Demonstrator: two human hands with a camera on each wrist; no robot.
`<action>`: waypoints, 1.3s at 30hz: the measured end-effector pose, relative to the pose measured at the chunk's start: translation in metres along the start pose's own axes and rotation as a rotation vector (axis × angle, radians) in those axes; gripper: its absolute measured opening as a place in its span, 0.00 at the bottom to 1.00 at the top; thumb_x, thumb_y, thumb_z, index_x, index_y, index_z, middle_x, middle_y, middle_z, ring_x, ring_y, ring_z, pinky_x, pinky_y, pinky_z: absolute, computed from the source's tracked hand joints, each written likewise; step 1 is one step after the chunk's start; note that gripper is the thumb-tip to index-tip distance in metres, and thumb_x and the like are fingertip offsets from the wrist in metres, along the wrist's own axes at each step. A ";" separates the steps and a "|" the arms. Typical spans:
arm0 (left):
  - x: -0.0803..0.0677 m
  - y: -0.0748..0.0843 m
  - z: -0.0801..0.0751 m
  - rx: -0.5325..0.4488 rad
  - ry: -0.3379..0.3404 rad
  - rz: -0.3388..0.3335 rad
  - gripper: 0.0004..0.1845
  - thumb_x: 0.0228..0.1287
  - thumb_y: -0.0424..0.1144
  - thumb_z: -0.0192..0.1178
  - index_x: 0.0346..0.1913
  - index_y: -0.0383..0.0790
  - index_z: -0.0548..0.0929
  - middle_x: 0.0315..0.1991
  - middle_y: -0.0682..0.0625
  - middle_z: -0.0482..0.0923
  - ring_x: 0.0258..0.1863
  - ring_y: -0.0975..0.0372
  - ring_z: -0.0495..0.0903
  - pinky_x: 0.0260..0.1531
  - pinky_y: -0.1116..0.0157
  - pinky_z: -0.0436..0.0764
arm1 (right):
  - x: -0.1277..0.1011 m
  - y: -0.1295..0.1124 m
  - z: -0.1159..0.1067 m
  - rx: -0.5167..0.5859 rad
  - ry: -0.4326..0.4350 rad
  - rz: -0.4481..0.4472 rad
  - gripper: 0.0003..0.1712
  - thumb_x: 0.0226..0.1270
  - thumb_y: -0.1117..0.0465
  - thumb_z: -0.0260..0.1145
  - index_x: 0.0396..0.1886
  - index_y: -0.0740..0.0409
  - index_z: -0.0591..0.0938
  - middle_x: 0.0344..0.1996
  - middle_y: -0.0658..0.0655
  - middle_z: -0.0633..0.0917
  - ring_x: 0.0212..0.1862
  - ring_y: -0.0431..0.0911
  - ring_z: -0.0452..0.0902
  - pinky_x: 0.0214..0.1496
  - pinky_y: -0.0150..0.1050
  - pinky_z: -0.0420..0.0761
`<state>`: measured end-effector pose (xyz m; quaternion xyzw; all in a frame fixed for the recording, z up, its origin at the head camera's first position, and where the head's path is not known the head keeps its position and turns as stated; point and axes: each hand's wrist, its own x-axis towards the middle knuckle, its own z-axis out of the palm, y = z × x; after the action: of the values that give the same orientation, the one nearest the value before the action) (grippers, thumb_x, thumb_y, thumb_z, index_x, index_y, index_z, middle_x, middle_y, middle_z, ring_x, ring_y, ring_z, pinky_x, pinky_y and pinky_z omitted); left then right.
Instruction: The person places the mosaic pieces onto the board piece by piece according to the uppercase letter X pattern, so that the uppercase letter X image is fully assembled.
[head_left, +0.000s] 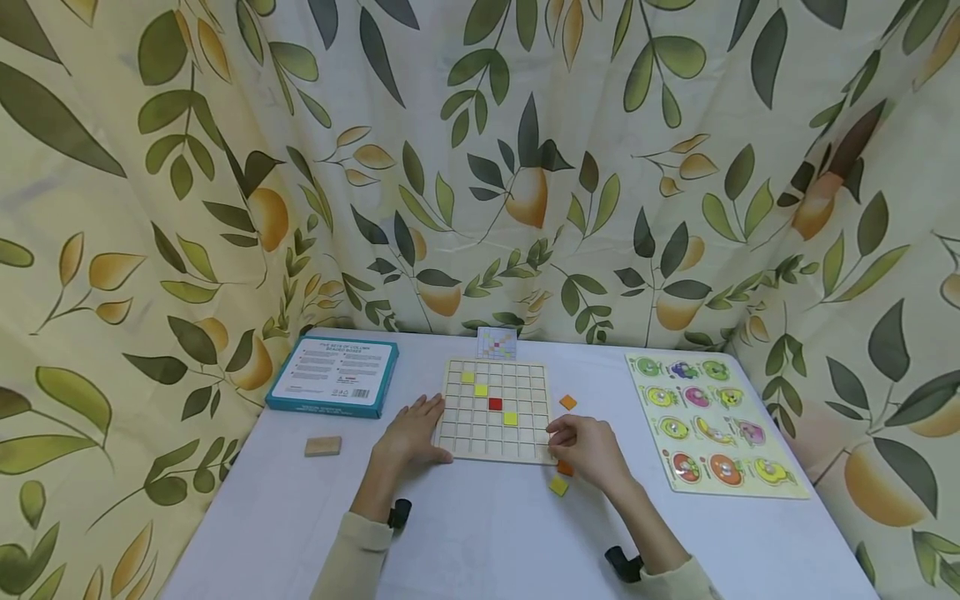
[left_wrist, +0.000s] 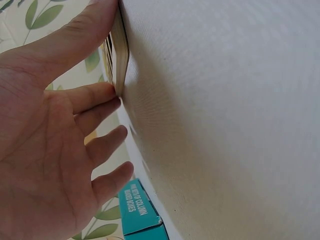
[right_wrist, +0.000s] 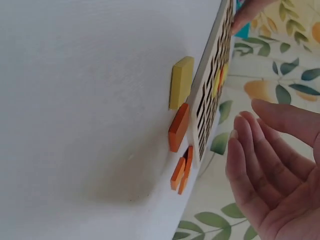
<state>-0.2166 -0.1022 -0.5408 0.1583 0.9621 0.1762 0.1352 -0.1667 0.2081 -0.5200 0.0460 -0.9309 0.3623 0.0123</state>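
A square wooden grid board (head_left: 459, 446) lies mid-table, with three yellow tiles (head_left: 511, 419) and one red tile (head_left: 495, 404) in a diagonal line of cells. At its left edge is my left hand (head_left: 408, 433), fingers extended; in the left wrist view the thumb and index finger (left_wrist: 95, 95) touch the board's rim (left_wrist: 120, 60). My right hand (head_left: 592, 450) hovers by the board's right edge. Its fingers are loosely bent, with nothing between thumb and fingertips in the right wrist view. Beside the board lie a loose yellow tile (right_wrist: 181, 82) and several orange tiles (right_wrist: 179, 127).
A small pattern card (head_left: 497, 342) sits behind the board. Back left is a teal-edged box (head_left: 333, 375), with a small wooden block (head_left: 322, 447) in front of it. A fruit picture board (head_left: 705, 417) lies on the right. A patterned curtain (head_left: 480, 250) surrounds the table.
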 end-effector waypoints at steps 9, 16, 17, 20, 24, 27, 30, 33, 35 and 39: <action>0.001 -0.001 0.001 -0.003 -0.005 0.007 0.56 0.46 0.55 0.76 0.75 0.40 0.59 0.77 0.46 0.54 0.77 0.49 0.48 0.73 0.45 0.52 | -0.019 0.004 -0.002 -0.025 -0.030 0.016 0.15 0.48 0.68 0.77 0.38 0.56 0.86 0.23 0.43 0.83 0.27 0.37 0.79 0.30 0.31 0.79; 0.003 -0.004 0.002 0.018 -0.012 0.014 0.56 0.46 0.57 0.75 0.76 0.41 0.59 0.77 0.47 0.53 0.77 0.50 0.47 0.73 0.45 0.52 | -0.029 0.008 -0.002 -0.023 -0.057 0.015 0.15 0.46 0.67 0.78 0.37 0.57 0.86 0.23 0.44 0.83 0.27 0.37 0.79 0.30 0.31 0.79; 0.004 -0.004 0.002 0.017 -0.012 0.014 0.56 0.46 0.57 0.75 0.76 0.41 0.59 0.77 0.47 0.53 0.77 0.50 0.47 0.73 0.45 0.52 | -0.030 0.009 -0.001 -0.023 -0.058 0.017 0.16 0.46 0.67 0.78 0.38 0.58 0.86 0.24 0.44 0.83 0.27 0.37 0.79 0.30 0.31 0.79; 0.004 -0.004 0.002 0.009 -0.013 0.012 0.56 0.46 0.56 0.75 0.76 0.40 0.58 0.77 0.47 0.53 0.77 0.50 0.47 0.73 0.45 0.52 | -0.033 0.012 -0.001 -0.022 -0.061 0.034 0.18 0.46 0.67 0.78 0.40 0.58 0.86 0.24 0.45 0.84 0.28 0.37 0.80 0.30 0.32 0.80; 0.003 -0.003 0.002 0.008 -0.016 0.009 0.56 0.46 0.57 0.75 0.76 0.40 0.58 0.77 0.47 0.52 0.77 0.50 0.47 0.73 0.46 0.51 | -0.036 0.015 0.001 -0.042 -0.065 0.065 0.24 0.42 0.65 0.81 0.43 0.56 0.85 0.25 0.46 0.84 0.28 0.37 0.79 0.30 0.35 0.79; 0.003 -0.003 0.001 0.012 -0.016 0.009 0.56 0.47 0.57 0.75 0.76 0.40 0.58 0.77 0.47 0.52 0.77 0.50 0.47 0.73 0.46 0.51 | -0.037 0.017 0.005 -0.071 -0.083 0.076 0.28 0.38 0.62 0.83 0.44 0.55 0.84 0.24 0.46 0.83 0.27 0.37 0.78 0.31 0.36 0.78; 0.003 -0.003 0.001 0.009 -0.015 0.008 0.56 0.47 0.56 0.75 0.76 0.40 0.58 0.77 0.47 0.52 0.77 0.50 0.47 0.73 0.46 0.51 | -0.038 0.019 0.009 -0.108 -0.096 0.072 0.30 0.35 0.62 0.84 0.45 0.54 0.84 0.24 0.46 0.82 0.26 0.37 0.76 0.30 0.36 0.76; 0.003 -0.003 0.001 0.001 -0.014 0.006 0.56 0.47 0.56 0.75 0.76 0.40 0.58 0.77 0.46 0.52 0.77 0.50 0.47 0.73 0.46 0.51 | -0.037 0.021 0.011 -0.149 -0.093 0.058 0.32 0.35 0.63 0.83 0.46 0.54 0.83 0.23 0.45 0.82 0.25 0.38 0.74 0.29 0.36 0.75; 0.002 -0.002 0.001 -0.002 -0.013 0.007 0.56 0.47 0.56 0.75 0.76 0.39 0.58 0.77 0.46 0.52 0.77 0.50 0.47 0.73 0.46 0.51 | -0.036 0.022 0.013 -0.169 -0.089 0.051 0.34 0.34 0.64 0.82 0.49 0.55 0.83 0.23 0.45 0.81 0.24 0.38 0.73 0.29 0.36 0.75; 0.002 -0.002 0.001 -0.002 -0.013 0.006 0.56 0.47 0.56 0.75 0.76 0.39 0.58 0.77 0.47 0.52 0.77 0.50 0.47 0.74 0.47 0.51 | -0.035 0.023 0.013 -0.190 -0.080 0.058 0.40 0.34 0.66 0.81 0.55 0.56 0.79 0.22 0.46 0.82 0.23 0.38 0.74 0.27 0.36 0.75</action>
<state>-0.2191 -0.1030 -0.5432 0.1620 0.9606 0.1767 0.1410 -0.1343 0.2184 -0.5470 0.0323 -0.9616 0.2707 -0.0310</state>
